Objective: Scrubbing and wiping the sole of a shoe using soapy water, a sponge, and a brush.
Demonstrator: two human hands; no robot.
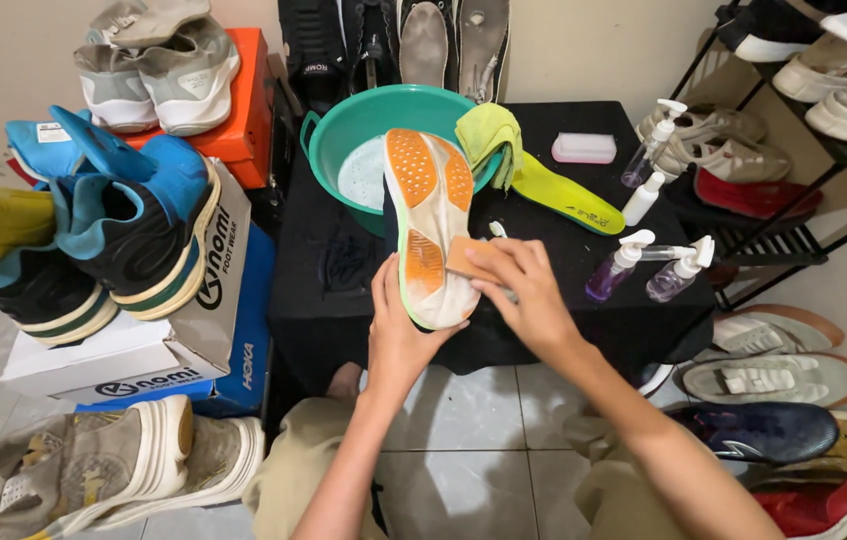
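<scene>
Black cloth covers the low table [564, 300] that anchors everything here. On it, at the far left, sits a green plastic basin [344, 125] with a yellow-green rag [489, 135] draped over its rim, probably kept near for wetting and wiping. Just in front of the basin a running shoe [431, 225] is held sole-up, toe resting toward the basin rim and heel out over the table's near edge, so the white and orange sole faces the person squarely. The left hand [394, 325] cups the heel from below, fingers wrapped round it, seemingly to steady it. The right hand [524, 290] has its fingers closed on a small tan sponge block [466, 258], pressing it flat to the sole near the heel. Right of the shoe lie a yellow-green insole [569, 195], several spray bottles [649, 270] and a pink block [584, 148], all within reach. Off the table's left stand stacked shoe boxes [184, 330] carrying blue trainers [134, 230]; to its right, a rack and floor crowded with shoes hem the knees in.
</scene>
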